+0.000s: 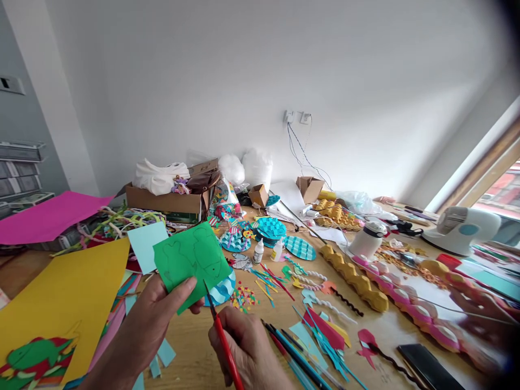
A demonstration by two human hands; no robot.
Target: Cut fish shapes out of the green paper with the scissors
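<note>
1. Two hands are ours: our left hand (pixel 152 309) pinches a green paper square (pixel 192 262) above the surface (pixel 195 346).
2. Our right hand (pixel 244 344) grips a red pencil (pixel 223 341), tip touching the square; fish outlines are drawn, uncut.

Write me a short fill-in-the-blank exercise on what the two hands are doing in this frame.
1. The left hand holds up a sheet of ____ paper with outlines drawn on it.
2. The right hand grips a ____ pencil, tip at the paper's lower edge.
3. The big sheet lying left of the hands is ____.
4. Two small glue bottles stand on the wooden ____.

Missing words: green; red; yellow; table
</note>
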